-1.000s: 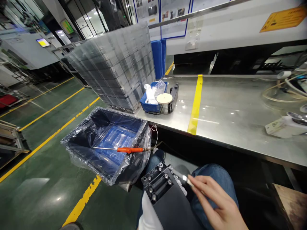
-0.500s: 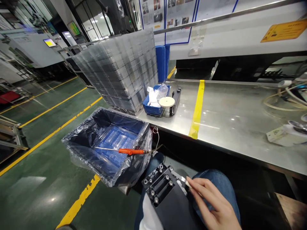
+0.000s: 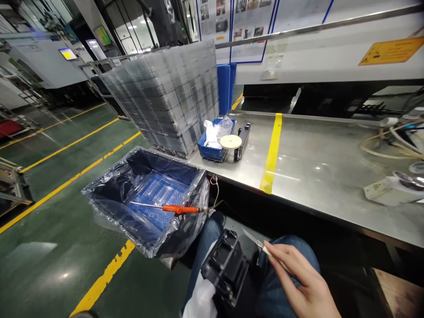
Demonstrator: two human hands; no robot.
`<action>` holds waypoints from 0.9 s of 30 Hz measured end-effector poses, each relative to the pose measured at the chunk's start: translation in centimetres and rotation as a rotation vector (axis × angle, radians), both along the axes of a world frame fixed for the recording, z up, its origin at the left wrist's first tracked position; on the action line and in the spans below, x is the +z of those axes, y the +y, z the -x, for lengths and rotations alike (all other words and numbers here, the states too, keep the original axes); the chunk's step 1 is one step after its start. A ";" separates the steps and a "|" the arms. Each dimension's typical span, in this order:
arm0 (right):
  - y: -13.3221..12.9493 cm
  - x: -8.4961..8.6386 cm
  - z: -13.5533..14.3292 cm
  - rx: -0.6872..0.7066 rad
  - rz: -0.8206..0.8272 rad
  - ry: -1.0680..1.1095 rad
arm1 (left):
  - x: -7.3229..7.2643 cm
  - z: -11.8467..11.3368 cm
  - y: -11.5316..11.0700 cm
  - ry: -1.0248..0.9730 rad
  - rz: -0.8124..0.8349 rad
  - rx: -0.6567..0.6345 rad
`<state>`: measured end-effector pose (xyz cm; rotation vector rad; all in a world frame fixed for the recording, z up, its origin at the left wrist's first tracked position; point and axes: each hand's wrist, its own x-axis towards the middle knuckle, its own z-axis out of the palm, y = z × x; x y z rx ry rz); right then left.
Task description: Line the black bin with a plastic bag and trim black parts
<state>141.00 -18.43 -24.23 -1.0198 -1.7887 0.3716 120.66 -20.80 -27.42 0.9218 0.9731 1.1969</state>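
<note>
My right hand (image 3: pixel 298 276), bare, comes in from the lower right, its thumb and fingers pinched on the pale handle of a small knife (image 3: pixel 253 237). The thin blade points up and left, just right of a black part (image 3: pixel 227 265) and apart from it. That part sits tilted above my lap, its end with openings and posts facing up. At its lower left is my left hand (image 3: pixel 201 298) in a white covering, blurred, with the fingers hidden behind the part.
An orange-handled tool (image 3: pixel 180 209) lies across a plastic-lined bin (image 3: pixel 145 247) at left. The metal table (image 3: pixel 314 163) bears a blue box (image 3: pixel 212 153), a pale disc (image 3: pixel 231 141), another black part (image 3: pixel 244 137) and white equipment (image 3: pixel 394 190). Stacked clear trays (image 3: pixel 165 92) stand behind.
The black part has turned and tilted, so another side faces up. The knife has moved off its edge, slightly up and right. The white covering at lower left shows more.
</note>
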 end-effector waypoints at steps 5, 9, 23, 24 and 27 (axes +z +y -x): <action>0.0 0.3 -0.8 0.071 0.057 -0.049 | 1.2 1.3 0.0 0.626 -0.382 -0.018; -0.2 0.5 -1.0 0.067 0.045 -0.051 | 1.3 1.7 -0.1 0.812 -0.464 -0.010; 0.0 0.4 0.1 0.356 0.844 0.283 | -0.3 3.1 -0.5 0.369 -0.153 -0.256; 0.0 0.5 0.3 0.379 0.841 0.293 | 0.0 2.5 -0.1 0.362 -0.164 -0.258; 0.0 0.6 0.4 0.434 0.823 0.314 | 0.3 1.2 0.9 0.385 -0.236 -0.215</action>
